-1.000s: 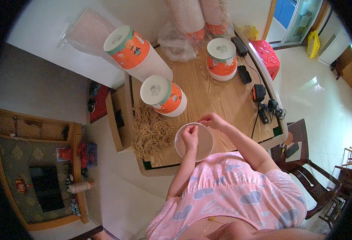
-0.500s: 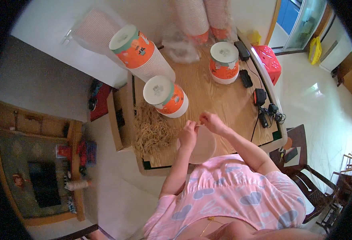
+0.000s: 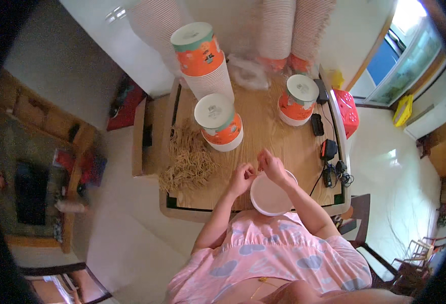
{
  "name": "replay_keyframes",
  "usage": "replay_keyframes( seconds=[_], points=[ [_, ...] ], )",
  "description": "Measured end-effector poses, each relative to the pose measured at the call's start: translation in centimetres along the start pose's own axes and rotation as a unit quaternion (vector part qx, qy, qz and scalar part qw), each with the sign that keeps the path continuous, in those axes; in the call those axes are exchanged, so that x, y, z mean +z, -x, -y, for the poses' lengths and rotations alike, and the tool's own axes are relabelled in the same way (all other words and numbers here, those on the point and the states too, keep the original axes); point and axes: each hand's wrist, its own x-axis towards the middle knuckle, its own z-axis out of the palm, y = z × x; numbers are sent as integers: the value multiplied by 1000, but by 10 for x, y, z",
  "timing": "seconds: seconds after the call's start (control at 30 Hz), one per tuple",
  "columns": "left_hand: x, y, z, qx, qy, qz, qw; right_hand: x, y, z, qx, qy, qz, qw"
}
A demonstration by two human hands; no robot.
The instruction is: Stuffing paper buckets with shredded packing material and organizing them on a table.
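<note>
At the near edge of the wooden table (image 3: 263, 139), my left hand (image 3: 240, 178) and my right hand (image 3: 272, 166) meet with their fingertips pinched together. They seem to hold a thin strand, too small to make out clearly. Just under and right of the hands sits a round white paper bowl (image 3: 271, 196), its open top facing up, with my right wrist lying over its rim. To the left of my left hand, a loose pile of straw-coloured strands (image 3: 188, 161) lies on the table.
Orange-and-white stacks of lidded paper cups (image 3: 219, 121) stand mid-table, with a taller stack (image 3: 202, 58) behind and one to the right (image 3: 299, 99). Tall cup stacks (image 3: 278, 30) line the wall. Black chargers and cables (image 3: 330, 154), a red stool (image 3: 347, 109), a dark chair (image 3: 366, 230).
My hands have drawn closer together, fingertips now touching. The white bowl has shifted right and toward my body, from under both hands to under my right wrist.
</note>
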Motion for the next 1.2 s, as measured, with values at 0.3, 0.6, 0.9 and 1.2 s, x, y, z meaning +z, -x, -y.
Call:
replay_keyframes(
  seconds=[0.3, 0.6, 0.9, 1.2],
  points=[
    [-9, 8, -22, 168, -257, -18, 952, -2, 5, 4, -93, 49, 20, 994],
    [-7, 6, -14, 185, -277, -26, 943, 1, 2, -6, -99, 2, 30, 995],
    [10, 4, 33, 151, -76, -46, 984, 0, 10, 12, -116, 101, 60, 986],
    [9, 7, 32, 167, -118, -74, 976, -2, 18, 13, -179, 157, 29, 971]
  ],
)
